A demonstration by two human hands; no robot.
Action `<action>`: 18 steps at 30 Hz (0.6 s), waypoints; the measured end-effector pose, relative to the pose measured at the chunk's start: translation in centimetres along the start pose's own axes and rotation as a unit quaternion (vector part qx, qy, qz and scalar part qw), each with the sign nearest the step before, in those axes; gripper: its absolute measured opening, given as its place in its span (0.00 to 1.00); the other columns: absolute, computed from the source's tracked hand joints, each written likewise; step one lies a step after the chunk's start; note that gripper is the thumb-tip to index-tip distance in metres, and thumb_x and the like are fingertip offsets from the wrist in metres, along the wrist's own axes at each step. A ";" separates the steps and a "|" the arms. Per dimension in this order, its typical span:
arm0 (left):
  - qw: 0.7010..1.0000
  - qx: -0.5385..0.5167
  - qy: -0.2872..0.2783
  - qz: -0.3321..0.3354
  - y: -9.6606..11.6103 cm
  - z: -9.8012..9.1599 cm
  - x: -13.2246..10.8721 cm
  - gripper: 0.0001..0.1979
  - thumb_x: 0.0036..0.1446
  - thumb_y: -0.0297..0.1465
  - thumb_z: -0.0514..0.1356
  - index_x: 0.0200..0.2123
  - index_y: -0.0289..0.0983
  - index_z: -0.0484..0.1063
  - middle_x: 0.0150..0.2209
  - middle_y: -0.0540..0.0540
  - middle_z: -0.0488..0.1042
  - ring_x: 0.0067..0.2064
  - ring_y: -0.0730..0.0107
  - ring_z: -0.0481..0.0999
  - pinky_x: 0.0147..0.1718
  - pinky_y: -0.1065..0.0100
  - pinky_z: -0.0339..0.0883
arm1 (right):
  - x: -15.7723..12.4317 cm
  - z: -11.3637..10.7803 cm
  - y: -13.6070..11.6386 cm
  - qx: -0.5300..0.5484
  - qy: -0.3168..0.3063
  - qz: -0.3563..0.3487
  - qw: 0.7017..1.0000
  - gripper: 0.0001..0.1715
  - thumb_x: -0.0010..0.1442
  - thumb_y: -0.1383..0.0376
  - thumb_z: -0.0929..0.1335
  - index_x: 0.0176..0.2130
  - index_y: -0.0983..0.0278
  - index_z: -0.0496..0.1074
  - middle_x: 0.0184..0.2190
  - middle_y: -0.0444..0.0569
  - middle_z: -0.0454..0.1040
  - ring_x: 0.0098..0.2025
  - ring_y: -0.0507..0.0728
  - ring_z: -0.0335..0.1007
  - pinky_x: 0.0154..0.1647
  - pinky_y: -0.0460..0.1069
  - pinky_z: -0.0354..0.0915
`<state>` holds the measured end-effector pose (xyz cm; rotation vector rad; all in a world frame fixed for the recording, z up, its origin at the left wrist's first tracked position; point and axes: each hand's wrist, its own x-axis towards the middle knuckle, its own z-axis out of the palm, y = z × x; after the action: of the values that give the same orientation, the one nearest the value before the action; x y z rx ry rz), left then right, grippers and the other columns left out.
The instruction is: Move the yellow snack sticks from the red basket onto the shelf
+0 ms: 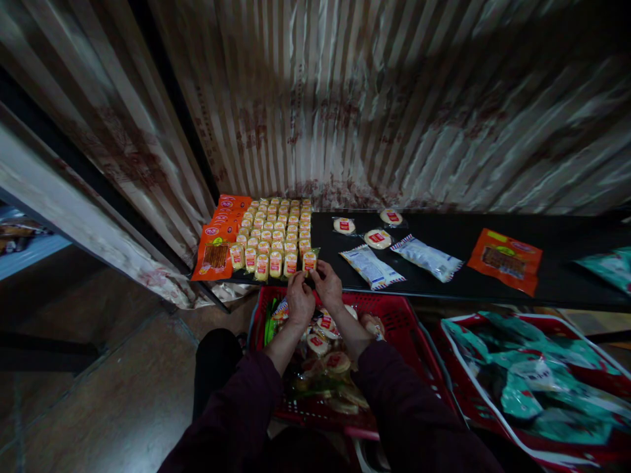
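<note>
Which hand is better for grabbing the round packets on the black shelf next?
Probably the right hand: it is nearer the round packets, while the left hand sits farther away. Both are at a small yellow packet.

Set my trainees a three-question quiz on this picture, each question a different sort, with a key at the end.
1. Which item is nearest the fingertips of the left hand and right hand?
2. True or false: overlapping orange packets lie left of the small yellow packs.
3. Fill in: ____ round packs lie on the black shelf.

Key: 1. The small yellow pack at the group's front right corner. 2. True. 3. Three.
</note>
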<state>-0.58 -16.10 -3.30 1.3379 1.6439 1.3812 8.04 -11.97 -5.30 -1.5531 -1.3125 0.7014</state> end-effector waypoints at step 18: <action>1.000 0.008 -0.014 0.026 -0.6 0.7 -0.1 0.25 0.47 0.15 0.51 0.48 0.34 0.74 0.56 0.38 0.67 0.59 0.60 0.66 0.62 0.60 0.56 | 1.1 0.8 1.2 -0.054 0.004 -0.055 0.997 0.24 0.55 0.60 0.65 0.50 0.63 0.72 0.45 0.54 0.77 0.44 0.60 0.72 0.50 0.56 0.67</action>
<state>-0.07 -15.96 -4.07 1.4119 1.6155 1.3750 8.07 -10.64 -6.54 -1.5531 -1.4393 0.5630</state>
